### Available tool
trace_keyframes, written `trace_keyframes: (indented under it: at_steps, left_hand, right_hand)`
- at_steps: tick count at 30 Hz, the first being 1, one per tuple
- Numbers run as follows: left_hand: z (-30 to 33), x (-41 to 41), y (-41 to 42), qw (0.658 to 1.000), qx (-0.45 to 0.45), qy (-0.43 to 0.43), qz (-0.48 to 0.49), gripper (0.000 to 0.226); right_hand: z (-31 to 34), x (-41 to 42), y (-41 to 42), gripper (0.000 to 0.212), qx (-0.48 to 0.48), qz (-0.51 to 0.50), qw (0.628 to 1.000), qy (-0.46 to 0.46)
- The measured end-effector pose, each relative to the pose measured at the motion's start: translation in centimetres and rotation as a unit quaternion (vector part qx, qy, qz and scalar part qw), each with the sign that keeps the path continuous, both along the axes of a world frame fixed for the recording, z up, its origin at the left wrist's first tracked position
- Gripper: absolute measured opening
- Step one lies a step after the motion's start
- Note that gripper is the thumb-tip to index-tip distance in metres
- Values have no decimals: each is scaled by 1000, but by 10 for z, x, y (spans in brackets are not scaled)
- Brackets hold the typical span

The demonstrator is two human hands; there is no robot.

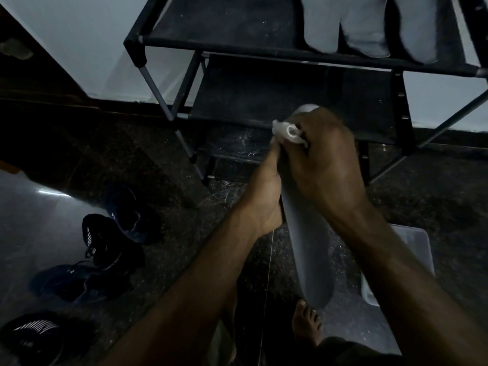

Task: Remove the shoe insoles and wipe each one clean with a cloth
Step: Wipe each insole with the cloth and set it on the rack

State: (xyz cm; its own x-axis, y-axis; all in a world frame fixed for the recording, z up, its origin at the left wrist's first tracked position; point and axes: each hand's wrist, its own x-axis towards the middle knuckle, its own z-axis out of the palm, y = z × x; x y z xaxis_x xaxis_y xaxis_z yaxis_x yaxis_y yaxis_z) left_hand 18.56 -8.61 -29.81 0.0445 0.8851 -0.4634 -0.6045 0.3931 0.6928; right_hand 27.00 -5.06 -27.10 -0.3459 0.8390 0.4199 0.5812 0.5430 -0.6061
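Note:
A long grey insole [307,249] stands nearly upright in front of me, its far tip showing above my right hand. My left hand [264,191] holds it from the left side, fingers behind it. My right hand [324,159] grips a bunched white cloth [289,132] and presses it against the upper part of the insole. Three more grey insoles [369,27] lie side by side on the top shelf of the black shoe rack [237,46].
Several dark sneakers [105,241] lie scattered on the floor at the left. A pale plastic tub [417,249] sits on the floor at the right behind my right forearm. My bare foot [307,323] is below the insole. The rack's lower shelf [264,96] is bare.

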Motion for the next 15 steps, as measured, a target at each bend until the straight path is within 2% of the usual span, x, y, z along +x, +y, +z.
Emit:
trace_keyframes:
  at_steps: [4,6,8,11,15]
  left_hand:
    - [-5,3,4,998,-26,57,-16,51]
    - [-6,1,-1,998,-17,45,-39,57]
    - [-5,-5,-7,999,-6,24,-41,58]
    - [-3,-7,-3,1000,4,17,-23,61]
    - [-1,-17,-1,999,-13,-3,29,68]
  right_hand:
    - [-3,19,14,15,-14,-94,995,15]
    - [-7,26,18,13,-20,-129,991,22]
    - [-7,25,18,16,-40,-123,991,45]
    - [-1,22,15,19,-102,-92,980,147]
    - [7,24,6,23,-198,-70,940,270]
